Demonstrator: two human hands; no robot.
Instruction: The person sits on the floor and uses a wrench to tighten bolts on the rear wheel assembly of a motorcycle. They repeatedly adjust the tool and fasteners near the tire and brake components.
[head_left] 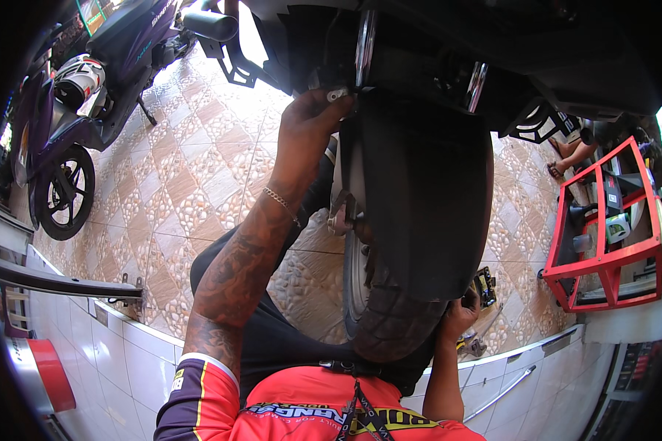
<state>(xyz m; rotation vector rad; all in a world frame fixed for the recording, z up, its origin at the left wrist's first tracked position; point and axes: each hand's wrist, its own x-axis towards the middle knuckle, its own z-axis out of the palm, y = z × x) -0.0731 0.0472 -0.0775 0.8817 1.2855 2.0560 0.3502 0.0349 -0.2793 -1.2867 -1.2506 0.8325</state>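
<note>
Straddled by my legs is a motorbike's front wheel, its black fender (426, 184) above the knobby tyre (397, 316). My left hand (312, 117) reaches up beside the left fork tube (364, 48). Its thumb and fingers pinch a small round-ended silver fitting (336, 95); whether that is fixed to the bike cannot be seen. Low on the other side, my right hand (460, 317) is by the fender's lower right corner, fingers curled. What those fingers grip, if anything, is hidden. A brake caliper (340, 220) shows at the wheel's left.
A purple scooter (88, 125) stands at the left. A red metal rack (603, 272) with bottles is on the right, near another person's foot (557, 169). A black tool case (485, 287) and loose tools (474, 345) lie right of the tyre. Behind me runs a white tiled ledge (110, 345).
</note>
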